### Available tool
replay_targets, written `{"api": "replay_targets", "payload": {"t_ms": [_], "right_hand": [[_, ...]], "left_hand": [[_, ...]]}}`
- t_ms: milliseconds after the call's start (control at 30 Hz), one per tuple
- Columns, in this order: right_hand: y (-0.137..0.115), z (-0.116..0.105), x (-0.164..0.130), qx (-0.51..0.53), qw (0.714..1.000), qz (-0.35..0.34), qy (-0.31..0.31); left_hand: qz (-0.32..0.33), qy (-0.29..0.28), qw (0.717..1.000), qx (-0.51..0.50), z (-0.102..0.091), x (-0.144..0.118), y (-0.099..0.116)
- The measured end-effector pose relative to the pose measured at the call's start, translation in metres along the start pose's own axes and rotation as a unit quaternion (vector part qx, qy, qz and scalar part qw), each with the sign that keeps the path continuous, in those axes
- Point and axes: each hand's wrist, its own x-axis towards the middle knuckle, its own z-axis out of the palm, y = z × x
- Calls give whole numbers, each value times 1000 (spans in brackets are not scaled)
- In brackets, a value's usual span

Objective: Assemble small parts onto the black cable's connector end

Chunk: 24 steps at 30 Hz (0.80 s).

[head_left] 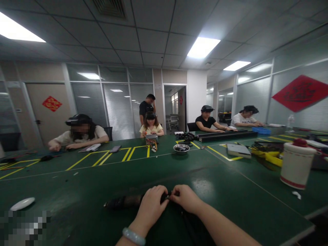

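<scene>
A dark cylindrical tool (123,202) lies on the green table in front of me, a small metal-looking tip at its left end. It looks like an electric screwdriver, but blur hides its details. My left hand (154,201) is closed around its right end, thumb and fingers curled towards the right. Close against it, my right hand (185,198) pinches something small and dark with a shiny spot. What that piece is, and whether it joins the tool, I cannot make out. A dark cord-like strip (188,222) runs below my right hand towards me.
A metal bowl (181,148) of dark parts stands ahead. To the right are a white canister (297,167), a grey box (238,150) and a yellow tray (273,158). A white oval object (22,204) lies left. Several people are across the table.
</scene>
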Motion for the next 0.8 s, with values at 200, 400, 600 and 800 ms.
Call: {"api": "replay_targets", "payload": {"t_ms": [200,400,600,800], "right_hand": [[-1,1,0,7,1000,-6,-1],[2,1,1,8,1000,1,-3],[4,2,2,11,1000,-8,4],[2,1,1,9,1000,-5,3]], "left_hand": [[18,-2,1000,3,-3,-1,3],[-10,-10,1000,6,-3,-1,3],[18,-3,1000,-2,-1,-1,1],[10,15,1000,-3,4,0,-4]]}}
